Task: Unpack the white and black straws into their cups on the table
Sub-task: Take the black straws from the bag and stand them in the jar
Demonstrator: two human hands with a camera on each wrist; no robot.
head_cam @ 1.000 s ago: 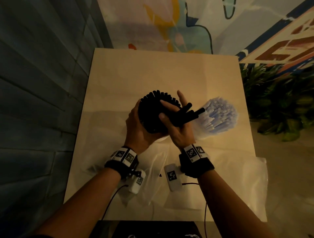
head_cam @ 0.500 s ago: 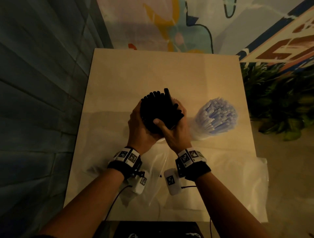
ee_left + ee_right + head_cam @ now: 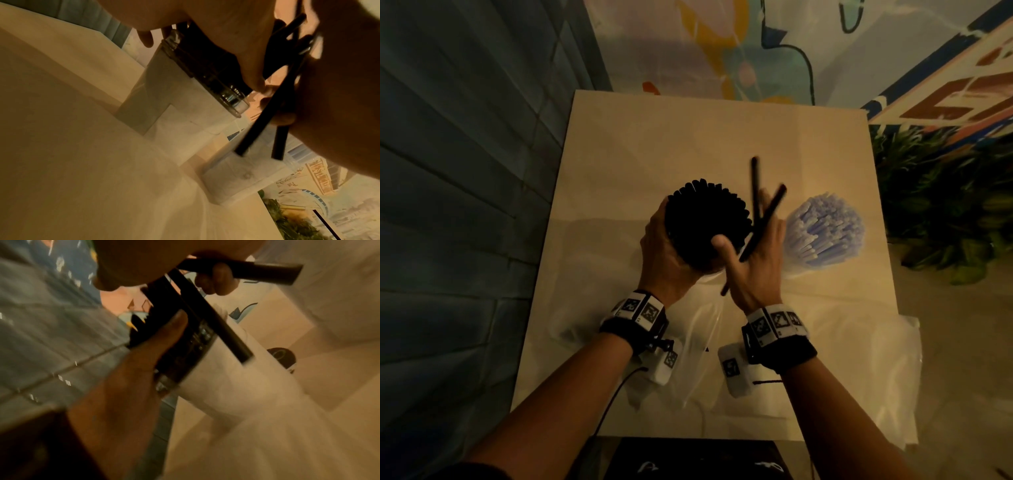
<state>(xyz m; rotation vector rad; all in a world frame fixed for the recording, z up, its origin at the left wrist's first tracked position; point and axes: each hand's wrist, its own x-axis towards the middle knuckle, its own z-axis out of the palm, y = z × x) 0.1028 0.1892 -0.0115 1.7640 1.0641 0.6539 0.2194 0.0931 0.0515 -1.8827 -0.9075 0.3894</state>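
Observation:
A clear cup packed with black straws (image 3: pixel 705 219) is tilted above the table, and my left hand (image 3: pixel 671 246) grips it from the left side. The left wrist view shows the cup's clear wall (image 3: pixel 207 76). My right hand (image 3: pixel 756 260) is just right of the cup and holds two loose black straws (image 3: pixel 765 219) that cross each other and stick up. In the right wrist view a finger curls round one loose straw (image 3: pixel 267 272) and the other (image 3: pixel 216 331) lies across the cup. The white straws (image 3: pixel 825 233) stand bunched in their cup to the right.
Crumpled clear plastic bags (image 3: pixel 859 359) lie over the near part of the beige table (image 3: pixel 688 137) under my wrists. A tiled wall (image 3: pixel 465 205) runs along the left edge. Green plants (image 3: pixel 945 212) stand past the right edge.
Both hands were cupped round the black bundle. Now my right hand has drawn back to the right and two black straws stand loose in it, apart from the bundle.

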